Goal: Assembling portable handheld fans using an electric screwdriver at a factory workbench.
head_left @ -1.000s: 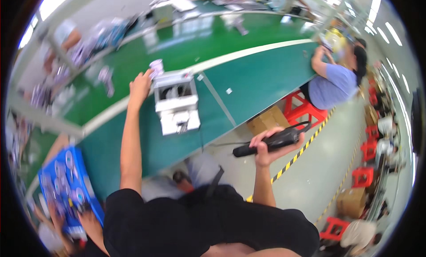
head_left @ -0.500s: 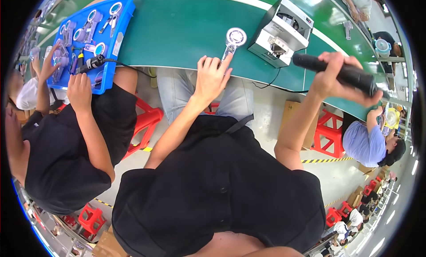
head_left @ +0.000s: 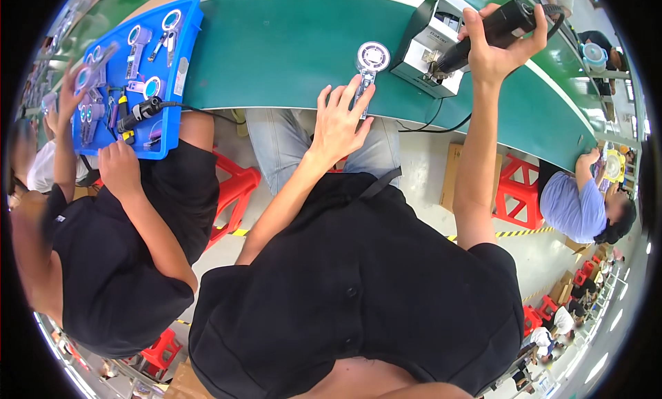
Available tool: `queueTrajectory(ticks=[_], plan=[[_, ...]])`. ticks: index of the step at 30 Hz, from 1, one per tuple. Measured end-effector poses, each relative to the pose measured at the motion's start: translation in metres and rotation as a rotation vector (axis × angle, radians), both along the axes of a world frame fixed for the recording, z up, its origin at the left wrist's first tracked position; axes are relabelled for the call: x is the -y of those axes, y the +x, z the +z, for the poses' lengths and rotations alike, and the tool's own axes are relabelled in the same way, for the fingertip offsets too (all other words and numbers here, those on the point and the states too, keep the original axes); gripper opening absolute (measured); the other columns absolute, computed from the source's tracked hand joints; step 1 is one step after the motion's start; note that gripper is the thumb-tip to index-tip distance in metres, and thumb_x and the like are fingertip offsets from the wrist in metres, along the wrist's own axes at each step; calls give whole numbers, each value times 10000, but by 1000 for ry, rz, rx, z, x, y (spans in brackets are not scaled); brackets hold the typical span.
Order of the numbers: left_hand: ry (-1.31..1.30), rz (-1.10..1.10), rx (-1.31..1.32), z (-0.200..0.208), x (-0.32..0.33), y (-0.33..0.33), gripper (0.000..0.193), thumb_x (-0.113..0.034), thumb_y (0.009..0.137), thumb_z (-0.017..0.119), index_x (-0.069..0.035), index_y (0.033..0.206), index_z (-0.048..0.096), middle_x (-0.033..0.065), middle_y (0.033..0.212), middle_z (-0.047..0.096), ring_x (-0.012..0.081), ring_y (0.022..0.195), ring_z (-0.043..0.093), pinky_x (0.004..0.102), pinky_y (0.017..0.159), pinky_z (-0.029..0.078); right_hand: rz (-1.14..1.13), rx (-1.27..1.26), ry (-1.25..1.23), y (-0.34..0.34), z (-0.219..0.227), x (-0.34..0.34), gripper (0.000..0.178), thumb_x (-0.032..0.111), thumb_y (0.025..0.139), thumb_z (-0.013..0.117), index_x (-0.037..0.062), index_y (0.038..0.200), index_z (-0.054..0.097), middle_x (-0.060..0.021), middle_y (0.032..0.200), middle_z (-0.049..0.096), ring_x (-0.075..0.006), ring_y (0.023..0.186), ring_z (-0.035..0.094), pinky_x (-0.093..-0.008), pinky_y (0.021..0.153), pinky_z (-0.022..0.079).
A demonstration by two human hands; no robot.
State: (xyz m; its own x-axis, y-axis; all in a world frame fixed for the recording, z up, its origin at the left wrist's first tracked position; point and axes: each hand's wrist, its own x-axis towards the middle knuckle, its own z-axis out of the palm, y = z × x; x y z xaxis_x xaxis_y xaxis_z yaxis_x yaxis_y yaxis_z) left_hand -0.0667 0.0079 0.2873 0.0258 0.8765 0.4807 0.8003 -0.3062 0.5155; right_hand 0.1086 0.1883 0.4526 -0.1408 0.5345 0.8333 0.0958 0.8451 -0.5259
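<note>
On the green bench lies a small device with a round white head (head_left: 373,56) and a see-through handle, fan-like in shape. My left hand (head_left: 336,123) rests on that handle, its fingers spread and the thumb apart. In my right hand (head_left: 496,54) is a black electric screwdriver (head_left: 507,27), fingers wrapped round its body and a cable leaving its back end. Its tip points down and left into the front of a white and black screw feeder box (head_left: 426,58). The exact contact at the tip is too small to tell.
A blue tray (head_left: 181,75) at left holds several similar devices and another black screwdriver (head_left: 141,113) on a cable. A co-worker's hand (head_left: 121,168) is at its near edge; the other hand lifts a device. Dark cables hang at the bench front. Red stools (head_left: 520,192) stand nearby.
My right hand has swung the screwdriver up and left, bringing its tip from beside the feeder box to its front. My left fingers have spread further along the handle.
</note>
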Motion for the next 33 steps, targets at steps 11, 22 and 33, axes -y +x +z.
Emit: queueTrajectory(ticks=[11, 22, 33], plan=[[21, -14, -32, -13, -3, -1, 677, -169, 775, 733, -144, 1421, 532, 92, 1494, 468, 306, 1157, 535, 552, 1064, 340, 5, -180, -298, -9, -10, 14, 876, -80, 840, 720, 156, 1454, 140, -137, 799, 612, -182, 531, 581, -358, 494, 527], [33, -6, -59, -11, -3, -1, 677, -174, 783, 740, -137, 1426, 531, 101, 1479, 488, 314, 1142, 542, 556, 1060, 345, 112, -80, 121, -62, -48, 33, 943, -148, 793, 711, 263, 1414, 133, -175, 886, 634, -189, 534, 596, -347, 505, 579], [11, -7, -57, -12, -2, -2, 683, -167, 787, 732, -142, 1436, 519, 104, 1483, 483, 319, 1155, 547, 568, 1069, 342, 116, -90, 93, -68, -53, 35, 938, -152, 800, 701, 269, 1417, 134, -183, 887, 640, -194, 535, 601, -344, 507, 580]])
